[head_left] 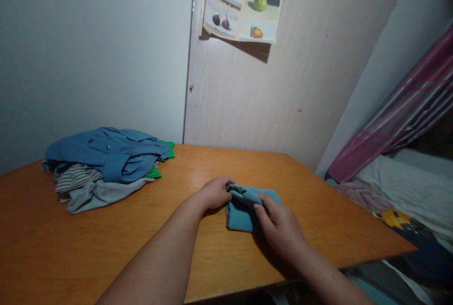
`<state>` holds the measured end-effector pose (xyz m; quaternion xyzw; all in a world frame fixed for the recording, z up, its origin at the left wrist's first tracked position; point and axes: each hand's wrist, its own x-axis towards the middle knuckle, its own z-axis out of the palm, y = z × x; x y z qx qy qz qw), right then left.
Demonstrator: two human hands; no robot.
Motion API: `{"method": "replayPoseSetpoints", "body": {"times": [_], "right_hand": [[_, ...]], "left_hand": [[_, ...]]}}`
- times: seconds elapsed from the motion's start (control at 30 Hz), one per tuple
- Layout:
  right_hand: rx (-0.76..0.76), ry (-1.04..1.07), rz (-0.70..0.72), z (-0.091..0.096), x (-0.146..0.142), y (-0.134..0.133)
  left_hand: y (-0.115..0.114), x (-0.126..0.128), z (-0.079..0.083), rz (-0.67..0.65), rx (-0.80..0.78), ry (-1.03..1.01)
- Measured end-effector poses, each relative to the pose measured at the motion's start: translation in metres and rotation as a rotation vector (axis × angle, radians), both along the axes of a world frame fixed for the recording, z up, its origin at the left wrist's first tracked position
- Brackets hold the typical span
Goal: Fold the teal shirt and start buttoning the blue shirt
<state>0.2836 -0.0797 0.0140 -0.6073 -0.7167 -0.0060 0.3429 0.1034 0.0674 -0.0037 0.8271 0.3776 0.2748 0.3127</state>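
A small teal cloth (240, 213), folded into a compact square, lies on the orange wooden table (106, 248). My left hand (215, 193) is closed on the cloth's upper left edge, pinching a fold. Across from it, my right hand (278, 225) rests on the cloth's right side, fingers curled and pressing the fabric down.
A pile of clothes (106, 166) sits at the table's back left: a blue shirt on top, striped, grey and green pieces beneath. A fruit poster (242, 5) hangs on the wall. To the right are a bed with bedding (410, 192) and a pink striped cloth (406, 111).
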Motion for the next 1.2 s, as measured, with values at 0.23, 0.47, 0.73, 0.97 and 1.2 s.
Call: {"method": "replayPoseSetpoints", "body": {"times": [0.23, 0.47, 0.73, 0.97, 1.2], "right_hand": [[0.069, -0.392, 0.028, -0.003, 0.008, -0.008], [0.05, -0.453, 0.119, -0.01, 0.01, -0.016], [-0.007, -0.466, 0.127, -0.016, 0.007, -0.021], [-0.068, -0.48, 0.128, -0.013, 0.002, -0.028], [-0.133, -0.404, 0.163, -0.007, 0.002, -0.027]], "left_hand": [[0.005, 0.003, -0.005, 0.099, 0.103, 0.1], [0.006, 0.003, -0.005, 0.109, 0.148, 0.15], [0.01, 0.002, -0.007, 0.11, 0.133, 0.126], [-0.003, 0.01, 0.014, 0.258, 0.219, 0.013], [-0.045, 0.027, 0.022, -0.028, 0.335, 0.243]]}}
